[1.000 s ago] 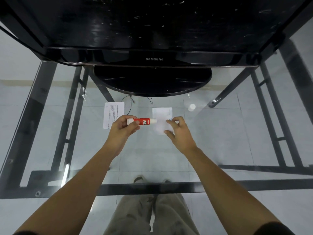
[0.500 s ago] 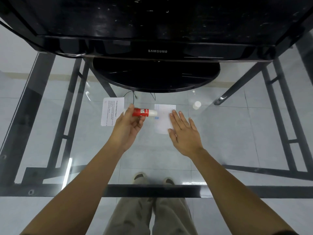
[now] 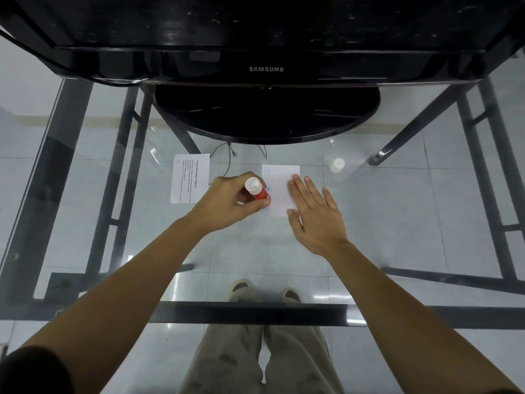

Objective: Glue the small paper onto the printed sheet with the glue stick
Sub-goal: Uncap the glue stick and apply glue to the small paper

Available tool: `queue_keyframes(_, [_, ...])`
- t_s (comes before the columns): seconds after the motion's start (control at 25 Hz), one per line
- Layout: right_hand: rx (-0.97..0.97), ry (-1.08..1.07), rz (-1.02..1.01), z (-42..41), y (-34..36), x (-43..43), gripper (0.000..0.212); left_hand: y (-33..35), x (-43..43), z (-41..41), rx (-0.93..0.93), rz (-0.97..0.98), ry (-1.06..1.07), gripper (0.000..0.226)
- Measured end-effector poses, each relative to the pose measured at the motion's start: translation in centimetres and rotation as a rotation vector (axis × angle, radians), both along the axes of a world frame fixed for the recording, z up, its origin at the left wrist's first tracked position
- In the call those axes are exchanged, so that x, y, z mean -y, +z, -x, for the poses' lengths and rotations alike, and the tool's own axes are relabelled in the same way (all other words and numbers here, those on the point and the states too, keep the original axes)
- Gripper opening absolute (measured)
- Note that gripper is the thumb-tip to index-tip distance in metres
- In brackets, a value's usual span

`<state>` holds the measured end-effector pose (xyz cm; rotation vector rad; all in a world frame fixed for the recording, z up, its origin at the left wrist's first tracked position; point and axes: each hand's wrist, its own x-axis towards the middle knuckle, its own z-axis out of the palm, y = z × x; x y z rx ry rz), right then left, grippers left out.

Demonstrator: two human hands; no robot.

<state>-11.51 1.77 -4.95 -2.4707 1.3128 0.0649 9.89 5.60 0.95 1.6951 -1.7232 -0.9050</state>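
Observation:
My left hand (image 3: 227, 204) grips a red and white glue stick (image 3: 257, 190), tilted with one white end up and its lower end at the left edge of the small white paper (image 3: 279, 189). That paper lies flat on the glass table. My right hand (image 3: 315, 211) rests flat and open on the paper's right side, fingers spread. The printed sheet (image 3: 189, 177), with lines of black text, lies on the glass to the left of my left hand.
A white cap (image 3: 337, 165) stands on the glass table (image 3: 397, 209) right of the small paper. A black Samsung monitor (image 3: 265, 69) and its oval base (image 3: 267, 115) fill the far side. Black table frame bars (image 3: 255, 312) run beneath.
The glue stick has swung from lying sideways to a steep tilt, its lower end now at the paper's left edge. My right hand stays flat on the paper.

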Motion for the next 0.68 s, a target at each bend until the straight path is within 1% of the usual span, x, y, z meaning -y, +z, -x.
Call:
queue_keyframes(0.2, [0.026, -0.008, 0.009, 0.0, -0.1, 0.0, 0.062, 0.0, 0.6, -0.3, 0.075, 0.008, -0.123, 0.027])
queue_keyframes(0.44, [0.021, -0.024, 0.041, -0.1, -0.1, -0.1, 0.063, 0.2, 1.8, -0.8, 0.081, 0.004, -0.195, 0.024])
queue_keyframes(0.56, [0.020, -0.022, 0.037, -0.1, 0.0, -0.1, 0.064, 0.5, 3.7, -1.6, 0.074, -0.015, -0.152, 0.021])
queue_keyframes(0.68, [0.014, -0.020, 0.035, -0.1, 0.1, -0.1, 0.065, 0.3, 5.3, -2.1, 0.140, -0.023, -0.041, 0.021])
